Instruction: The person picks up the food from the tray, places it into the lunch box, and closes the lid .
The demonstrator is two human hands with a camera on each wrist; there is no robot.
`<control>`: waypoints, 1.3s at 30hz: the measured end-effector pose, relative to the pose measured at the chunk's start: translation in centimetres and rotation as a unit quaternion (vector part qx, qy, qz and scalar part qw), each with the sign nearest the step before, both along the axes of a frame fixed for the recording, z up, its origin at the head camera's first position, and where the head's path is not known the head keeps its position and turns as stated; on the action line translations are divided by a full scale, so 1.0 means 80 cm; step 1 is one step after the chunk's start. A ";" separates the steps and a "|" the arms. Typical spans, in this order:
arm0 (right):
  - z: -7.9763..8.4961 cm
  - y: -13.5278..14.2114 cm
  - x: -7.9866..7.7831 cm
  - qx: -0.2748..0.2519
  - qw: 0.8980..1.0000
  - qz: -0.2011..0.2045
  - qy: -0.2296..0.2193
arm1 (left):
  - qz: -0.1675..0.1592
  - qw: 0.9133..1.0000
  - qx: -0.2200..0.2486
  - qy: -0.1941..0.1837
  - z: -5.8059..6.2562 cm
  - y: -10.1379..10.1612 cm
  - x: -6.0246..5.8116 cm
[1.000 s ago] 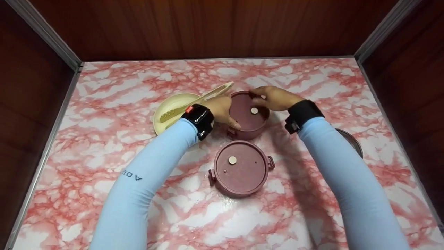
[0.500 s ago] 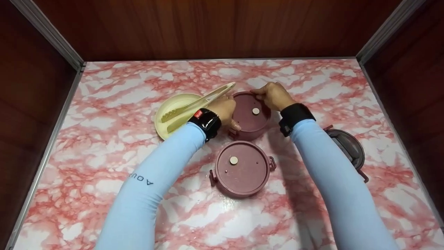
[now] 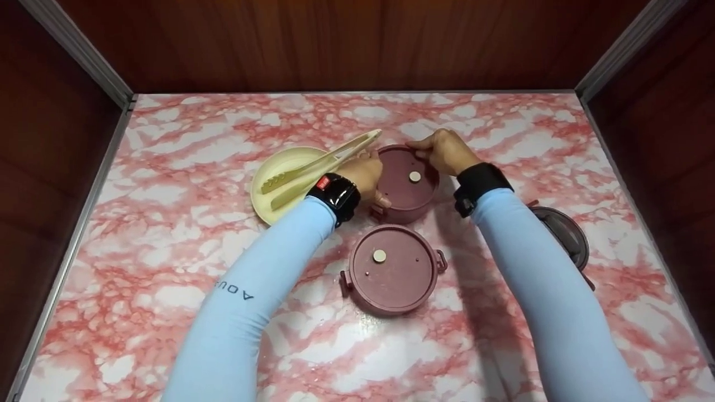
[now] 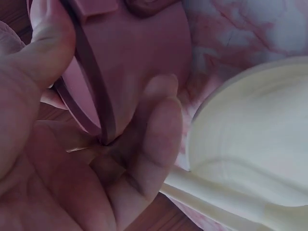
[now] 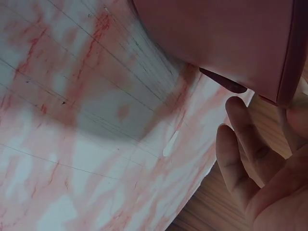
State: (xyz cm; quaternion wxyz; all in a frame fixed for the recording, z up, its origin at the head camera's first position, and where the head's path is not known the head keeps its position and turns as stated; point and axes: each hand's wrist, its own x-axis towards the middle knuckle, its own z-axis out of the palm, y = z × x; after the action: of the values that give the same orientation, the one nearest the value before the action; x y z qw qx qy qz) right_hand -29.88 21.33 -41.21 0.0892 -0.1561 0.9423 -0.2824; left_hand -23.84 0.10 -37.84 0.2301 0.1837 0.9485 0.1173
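In the head view, a mauve lidded pot (image 3: 406, 187) with a small cream knob stands between both hands. My left hand (image 3: 363, 176) grips its left side; the left wrist view shows the thumb by the lid edge and curled fingers (image 4: 163, 130) against the pot wall (image 4: 139, 53). At the far right of the rim, my right hand (image 3: 447, 152) pinches the edge with thumb and forefinger. Its other fingers (image 5: 248, 130) spread beside the pot's side handle (image 5: 224, 81). A second lidded mauve pot (image 3: 394, 279) sits nearer the body.
Cream tongs (image 3: 324, 167) lie across a cream plate (image 3: 262, 209) left of the far pot, partly behind my left hand. Under my right forearm shows a dark round lidded container (image 3: 564, 234). Wooden panels (image 3: 357, 44) border the marbled table (image 3: 167, 234).
The right hand has gone from hovering over the far pot's lid to pinching its back right rim. The left hand has shifted slightly right, closer around the pot.
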 end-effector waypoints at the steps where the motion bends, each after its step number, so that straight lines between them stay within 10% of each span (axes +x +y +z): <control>1: -0.001 0.002 0.001 -0.001 1.000 0.002 -0.001 | 0.001 1.000 0.002 -0.004 -0.001 0.000 0.001; 11: -0.005 -0.001 0.000 -0.028 0.999 -0.003 -0.022 | 0.017 1.000 0.016 -0.003 -0.010 -0.003 -0.003; 22: -0.011 0.016 -0.004 -0.035 0.996 -0.001 -0.080 | 0.088 0.983 0.159 0.013 -0.036 -0.019 0.006; 27: -0.018 0.021 -0.002 -0.041 0.996 0.008 -0.081 | 0.155 0.959 0.233 -0.031 -0.037 -0.018 0.025; 39: -0.011 0.023 0.004 -0.031 0.996 0.006 -0.078 | 0.253 0.871 0.323 -0.271 -0.041 -0.025 0.029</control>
State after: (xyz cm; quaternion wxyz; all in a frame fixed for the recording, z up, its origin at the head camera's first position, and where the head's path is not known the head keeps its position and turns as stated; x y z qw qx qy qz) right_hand -29.55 23.20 -42.06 0.1592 -0.1416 0.9222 -0.3227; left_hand -21.51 -1.93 -41.09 0.3678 -0.0378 0.7722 0.5167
